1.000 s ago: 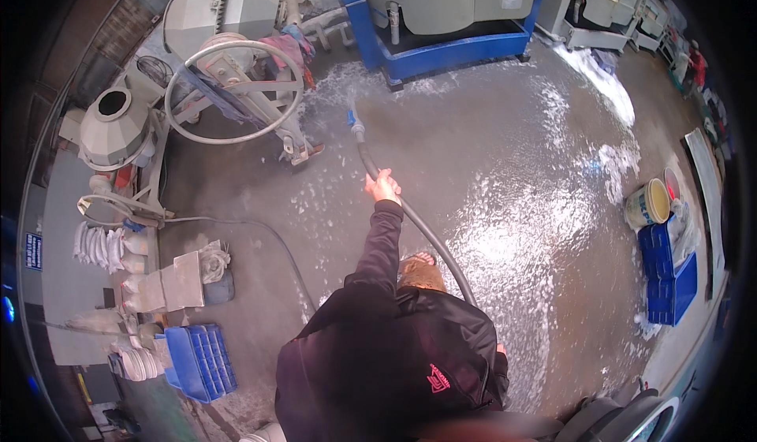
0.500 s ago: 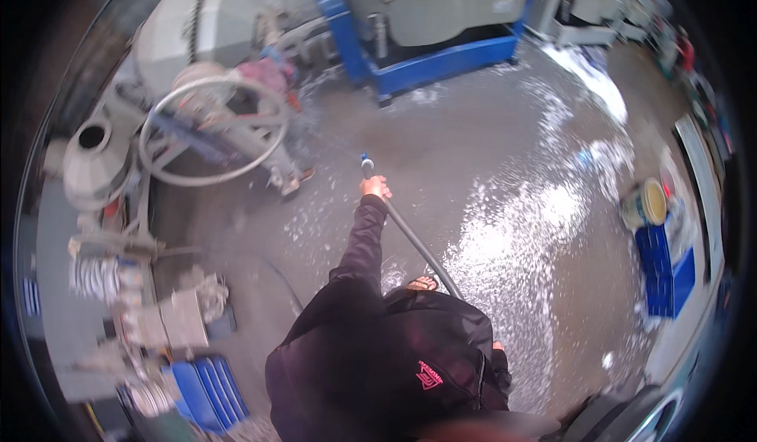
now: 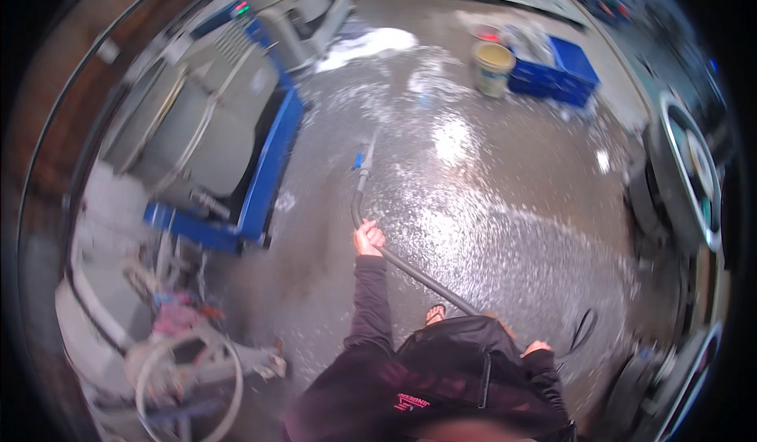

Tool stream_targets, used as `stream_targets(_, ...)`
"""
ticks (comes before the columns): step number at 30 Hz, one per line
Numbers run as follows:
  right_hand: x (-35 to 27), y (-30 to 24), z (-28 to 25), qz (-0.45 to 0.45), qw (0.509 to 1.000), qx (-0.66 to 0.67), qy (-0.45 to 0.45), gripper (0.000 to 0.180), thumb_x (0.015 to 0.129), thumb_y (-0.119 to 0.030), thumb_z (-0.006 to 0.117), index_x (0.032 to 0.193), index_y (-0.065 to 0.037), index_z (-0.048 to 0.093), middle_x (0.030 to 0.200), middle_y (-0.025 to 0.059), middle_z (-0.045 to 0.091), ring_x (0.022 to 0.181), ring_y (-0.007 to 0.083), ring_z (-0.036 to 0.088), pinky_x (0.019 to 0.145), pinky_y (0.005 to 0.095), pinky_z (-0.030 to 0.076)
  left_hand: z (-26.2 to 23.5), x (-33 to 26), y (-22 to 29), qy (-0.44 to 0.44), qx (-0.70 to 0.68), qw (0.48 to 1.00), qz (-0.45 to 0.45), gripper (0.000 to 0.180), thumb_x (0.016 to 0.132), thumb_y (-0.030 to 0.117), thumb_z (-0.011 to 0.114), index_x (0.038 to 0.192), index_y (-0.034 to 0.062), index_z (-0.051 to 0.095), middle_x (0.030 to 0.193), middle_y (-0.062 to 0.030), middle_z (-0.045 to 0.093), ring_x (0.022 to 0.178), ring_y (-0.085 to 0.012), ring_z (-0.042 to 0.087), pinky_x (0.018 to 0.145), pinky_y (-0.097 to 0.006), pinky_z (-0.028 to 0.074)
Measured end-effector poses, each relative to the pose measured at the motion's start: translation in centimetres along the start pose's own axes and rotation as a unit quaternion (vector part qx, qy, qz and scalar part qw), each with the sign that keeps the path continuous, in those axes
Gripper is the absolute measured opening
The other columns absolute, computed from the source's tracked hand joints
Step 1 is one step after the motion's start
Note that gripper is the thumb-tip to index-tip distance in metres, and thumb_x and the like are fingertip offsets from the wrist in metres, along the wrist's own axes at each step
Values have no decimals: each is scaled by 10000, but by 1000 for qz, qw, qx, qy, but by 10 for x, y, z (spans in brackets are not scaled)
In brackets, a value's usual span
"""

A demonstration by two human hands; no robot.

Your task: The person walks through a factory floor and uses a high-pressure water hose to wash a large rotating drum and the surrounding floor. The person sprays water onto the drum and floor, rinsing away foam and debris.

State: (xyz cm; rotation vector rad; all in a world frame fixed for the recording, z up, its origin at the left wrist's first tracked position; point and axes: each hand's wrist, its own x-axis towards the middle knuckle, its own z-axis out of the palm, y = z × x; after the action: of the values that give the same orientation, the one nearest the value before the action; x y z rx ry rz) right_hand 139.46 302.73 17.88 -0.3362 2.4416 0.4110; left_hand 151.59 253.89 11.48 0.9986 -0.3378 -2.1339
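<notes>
My left hand (image 3: 369,238) is wrapped round a grey hose (image 3: 430,283), arm stretched forward. Past my grip the hose bends up to a grey nozzle end with a blue valve handle (image 3: 358,160), and a thin jet of water leaves it toward the floor. Behind my hand the hose runs back to the right and disappears at my black jacket. Low beside my right hip, my right hand (image 3: 538,348) has its fingers curled; what they hold, if anything, is hidden. A thin black loop (image 3: 583,330) shows just beyond it.
White foam and water cover the floor (image 3: 512,229). A grey drum machine on a blue frame (image 3: 272,178) stands left, a handwheel (image 3: 140,379) lower left. Ahead right are a cream bucket (image 3: 494,67) and blue crate (image 3: 552,75). Round-doored machines (image 3: 694,166) line the right.
My view has swung right, bringing the bucket and crate ahead and the blue-framed machine to my left. The nozzle now shows more fully, its jet visible; my left hand still grips the hose.
</notes>
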Motion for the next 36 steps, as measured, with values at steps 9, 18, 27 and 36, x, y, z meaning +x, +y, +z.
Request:
stream_targets(9,-112,4,-16,114,980,157,-40,294,627,-283,635,789,-38,657,832,169,639,847,283,623,754,371,492,17,66,-113,-5,153,963,-223,290,769,25,512,589,131,311,468,55,258,372,-68,240,368,-223,243)
stream_targets(18,-77,94,12,201,947,236,-85,341,635,-325,665,823,-41,652,850,155,640,849,285,620,750,359,491,83,94,-277,-29,138,842,-520,392,842,50,424,524,177,234,428,77,181,340,-69,155,344,-230,175)
stream_targets(27,-92,256,143,283,905,303,-93,462,593,-417,694,836,-31,624,904,184,613,908,309,588,800,387,470,125,-47,-470,-38,243,790,-562,345,802,77,479,551,173,262,431,82,192,328,-69,216,332,-223,238)
stream_targets(36,-134,337,227,341,866,360,-61,394,555,-353,687,772,-28,639,847,201,618,849,343,604,781,412,485,170,-187,-578,-105,367,767,-516,294,819,125,510,581,150,341,414,87,195,314,-46,197,303,-213,203)
